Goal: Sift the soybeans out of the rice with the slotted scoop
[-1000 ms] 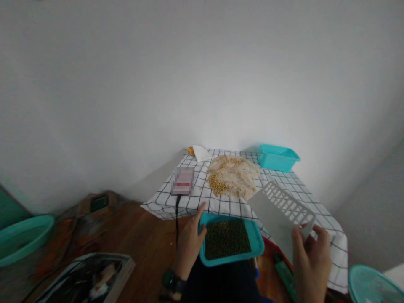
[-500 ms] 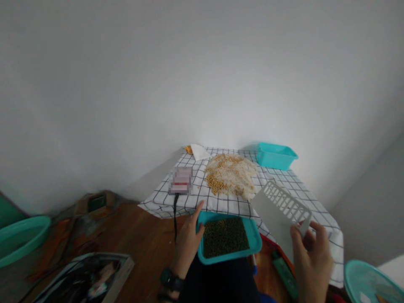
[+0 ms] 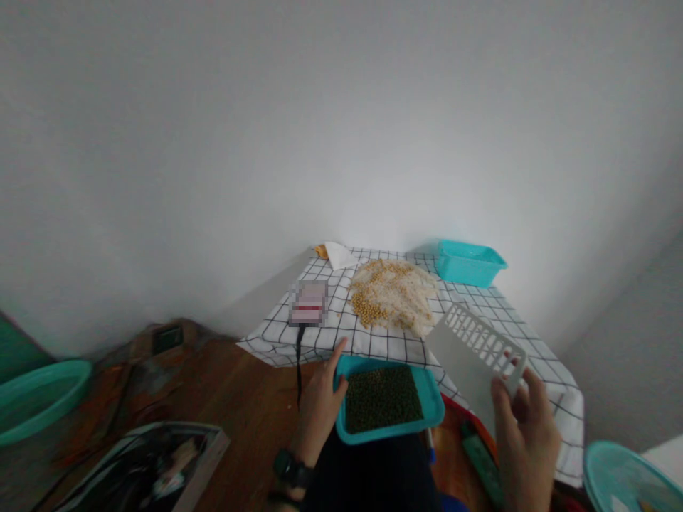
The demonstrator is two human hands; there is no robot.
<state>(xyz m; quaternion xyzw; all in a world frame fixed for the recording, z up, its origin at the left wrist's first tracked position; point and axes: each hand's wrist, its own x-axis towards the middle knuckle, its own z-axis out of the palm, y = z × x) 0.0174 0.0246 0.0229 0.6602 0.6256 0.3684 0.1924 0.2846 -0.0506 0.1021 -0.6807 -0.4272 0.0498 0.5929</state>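
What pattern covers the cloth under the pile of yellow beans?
A black grid on white cloth, clearest in the head view.

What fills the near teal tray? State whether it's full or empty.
Full: the near tray, held by the left hand, is covered with dark green beans across its floor.

Teal tray (image 3: 433,412) of dark green beans (image 3: 383,398), resting level on my lap; white slotted basket (image 3: 469,348) tilted upright at its right, over the checked cloth.

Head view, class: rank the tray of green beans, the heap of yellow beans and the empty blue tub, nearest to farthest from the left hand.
From the left hand:
1. Tray of green beans, held at its left edge.
2. Heap of yellow beans, mid-cloth.
3. Empty blue tub, far right corner.
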